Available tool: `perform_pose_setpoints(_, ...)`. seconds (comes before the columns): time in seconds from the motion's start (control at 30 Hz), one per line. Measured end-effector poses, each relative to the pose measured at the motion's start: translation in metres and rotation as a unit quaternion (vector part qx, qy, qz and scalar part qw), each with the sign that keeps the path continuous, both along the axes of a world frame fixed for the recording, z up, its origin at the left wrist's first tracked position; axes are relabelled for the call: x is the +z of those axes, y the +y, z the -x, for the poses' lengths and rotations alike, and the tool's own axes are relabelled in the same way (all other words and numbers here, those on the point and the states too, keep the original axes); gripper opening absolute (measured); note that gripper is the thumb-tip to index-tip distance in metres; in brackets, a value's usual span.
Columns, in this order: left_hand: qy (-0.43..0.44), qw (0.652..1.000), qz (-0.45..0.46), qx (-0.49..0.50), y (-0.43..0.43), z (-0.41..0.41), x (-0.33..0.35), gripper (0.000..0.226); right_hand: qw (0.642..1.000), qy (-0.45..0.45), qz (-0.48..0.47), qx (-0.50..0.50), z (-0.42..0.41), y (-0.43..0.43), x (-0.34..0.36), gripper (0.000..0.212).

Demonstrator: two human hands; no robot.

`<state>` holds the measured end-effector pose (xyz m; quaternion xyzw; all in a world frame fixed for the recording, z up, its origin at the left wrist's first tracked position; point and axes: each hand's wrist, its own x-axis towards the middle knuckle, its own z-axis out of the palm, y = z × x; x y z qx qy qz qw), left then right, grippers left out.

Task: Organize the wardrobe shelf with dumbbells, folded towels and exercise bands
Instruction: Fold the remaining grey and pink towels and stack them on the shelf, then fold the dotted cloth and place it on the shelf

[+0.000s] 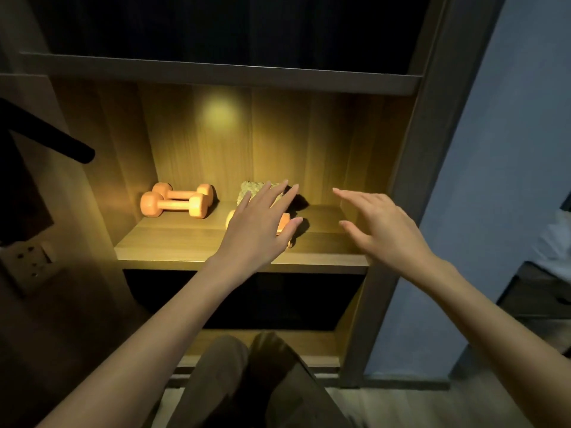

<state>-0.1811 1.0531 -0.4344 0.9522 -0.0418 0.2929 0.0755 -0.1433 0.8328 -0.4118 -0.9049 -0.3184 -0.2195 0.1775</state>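
Observation:
Two orange dumbbells (174, 200) lie side by side at the back left of the lit wooden shelf (185, 245). A folded yellowish towel (251, 188) sits at the back middle, mostly hidden by my left hand (262, 223). That hand hovers flat with straight fingers over the towel and an orange item (283, 222) peeking out beneath it; what the item is I cannot tell. My right hand (380, 227) is spread with fingers extended over the bare right part of the shelf, holding nothing.
A shelf board (222, 74) runs above and a dark compartment (247, 301) lies below. A black rod (52, 140) juts out at the left over a wall socket (29, 262). The wardrobe's side panel (411, 180) bounds the right. My knees (247, 375) are at the bottom.

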Motion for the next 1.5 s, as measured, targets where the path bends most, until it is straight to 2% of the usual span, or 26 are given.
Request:
perform_pose_setpoints(0.2,-0.013,0.999,0.004,-0.047,-0.017,-0.01,0.014,0.058,0.999,-0.039,0.007,-0.024,-0.007,-0.01,0.005,0.053)
perform_pose_setpoints(0.43,0.061,0.992,0.009,-0.109,-0.046,-0.065,-0.002,0.058,0.995,-0.003,0.03,-0.094,-0.042,-0.038,-0.021,0.048)
perform_pose_setpoints(0.67,0.079,0.966,-0.001,-0.247,-0.126,-0.133,-0.009,0.056,0.976,0.027,0.042,-0.213,-0.073,-0.106,-0.012,0.038)
perform_pose_setpoints(0.83,0.124,0.93,-0.019,-0.347,-0.187,-0.171,0.031,0.056,0.946,0.08,0.026,-0.313,-0.077,-0.152,0.032,0.038)
perform_pose_setpoints(1.03,0.157,0.891,-0.036,-0.425,-0.236,-0.195,0.109,0.054,0.907,0.107,-0.025,-0.406,-0.062,-0.192,0.107,0.039)
perform_pose_setpoints(1.27,0.198,0.857,0.017,-0.475,-0.299,-0.195,0.207,0.05,0.858,0.149,-0.058,-0.489,-0.034,-0.218,0.187,0.04)
perform_pose_setpoints(1.5,0.197,0.84,-0.012,-0.506,-0.356,-0.215,0.244,0.052,0.834,0.145,-0.105,-0.522,-0.04,-0.264,0.216,0.042)
